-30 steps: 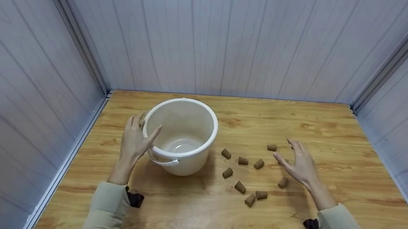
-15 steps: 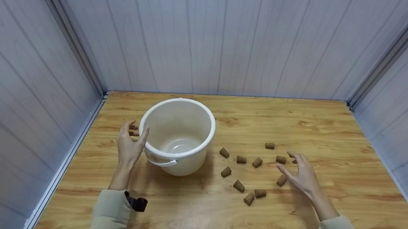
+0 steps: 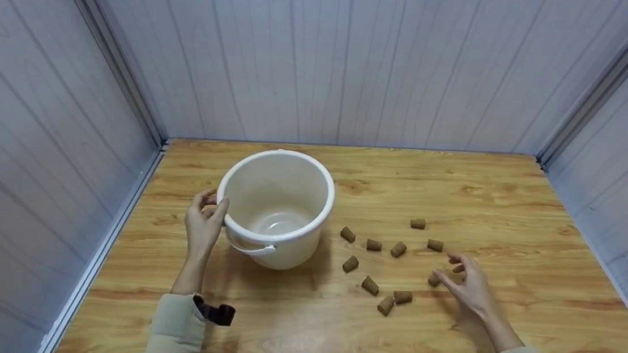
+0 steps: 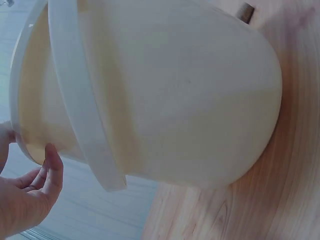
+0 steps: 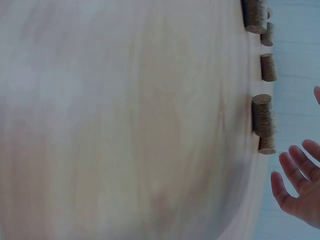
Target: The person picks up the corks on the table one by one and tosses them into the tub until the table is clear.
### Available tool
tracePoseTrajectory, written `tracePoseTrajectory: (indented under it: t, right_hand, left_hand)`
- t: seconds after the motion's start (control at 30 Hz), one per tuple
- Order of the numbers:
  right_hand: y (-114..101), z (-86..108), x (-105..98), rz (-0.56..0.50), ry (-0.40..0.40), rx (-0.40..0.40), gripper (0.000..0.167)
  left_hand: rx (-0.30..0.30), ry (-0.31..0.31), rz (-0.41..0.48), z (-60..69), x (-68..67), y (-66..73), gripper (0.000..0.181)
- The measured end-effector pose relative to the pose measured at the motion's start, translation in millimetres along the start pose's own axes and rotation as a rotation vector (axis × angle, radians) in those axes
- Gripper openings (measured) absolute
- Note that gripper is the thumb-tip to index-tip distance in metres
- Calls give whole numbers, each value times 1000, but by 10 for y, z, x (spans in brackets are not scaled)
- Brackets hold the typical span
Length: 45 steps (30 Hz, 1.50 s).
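A white plastic bucket (image 3: 291, 254) stands upright on the wooden table, left of the middle. My left hand (image 3: 204, 229) grips its rim at the left side, thumb over the rim and fingers curled against the outside. In the left wrist view the fingers (image 4: 54, 172) touch the bucket wall (image 4: 190, 90) under the rim. Over the table, my right hand (image 3: 472, 287) hovers with parted, bent fingers, holding nothing. Just by its thumb lies a brown cork stopper (image 3: 433, 281), partly hidden. Another cork (image 3: 435, 245) lies slightly farther back. The right wrist view shows the spread fingers beside several corks (image 5: 262, 115).
Several more corks (image 3: 374, 245) lie scattered on the table (image 3: 289, 333) between bucket and right hand. The bucket's handle (image 3: 251, 249) hangs down at its front. Pale panelled walls (image 3: 324, 58) enclose the table at the back and both sides.
My left hand has drawn back slightly and closed its fingers on the bucket rim. My right hand has come lower and nearer to me, towards a cork, its thumb and fingers drawing closer together.
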State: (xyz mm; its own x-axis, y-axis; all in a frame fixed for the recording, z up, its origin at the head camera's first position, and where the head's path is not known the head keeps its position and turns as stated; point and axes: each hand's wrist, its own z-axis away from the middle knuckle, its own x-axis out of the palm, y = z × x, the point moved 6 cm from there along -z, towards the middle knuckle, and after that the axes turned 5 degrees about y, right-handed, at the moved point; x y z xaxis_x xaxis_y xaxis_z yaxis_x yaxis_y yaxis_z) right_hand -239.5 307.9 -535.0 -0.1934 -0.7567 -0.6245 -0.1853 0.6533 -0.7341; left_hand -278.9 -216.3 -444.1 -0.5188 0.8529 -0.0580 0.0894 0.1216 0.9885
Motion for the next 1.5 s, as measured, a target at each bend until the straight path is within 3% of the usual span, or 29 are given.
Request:
tracePoseTrajectory:
  t: [0.23, 0.47, 0.7, 0.93, 1.23, 1.5]
  right_hand:
    - [107, 46, 60, -16, -19, 45, 49]
    - [160, 66, 160, 2, -76, 78, 53]
    - [155, 65, 185, 82, -104, 53, 44]
    - [148, 72, 193, 126, -92, 36, 35]
    - [116, 41, 187, 132, -62, -7, 30]
    - [13, -71, 164, 108, -52, -8, 29]
  left_hand:
    - [-116, -32, 112, 12, 1, -38, 38]
    - [-155, -26, 134, 30, -21, -56, 40]
    - [-191, 11, 157, 36, -10, -93, 40]
    - [-194, 48, 163, 38, -10, -122, 39]
    - [-105, 88, 179, 70, -8, -68, 33]
    - [-144, 110, 148, 18, 36, -77, 33]
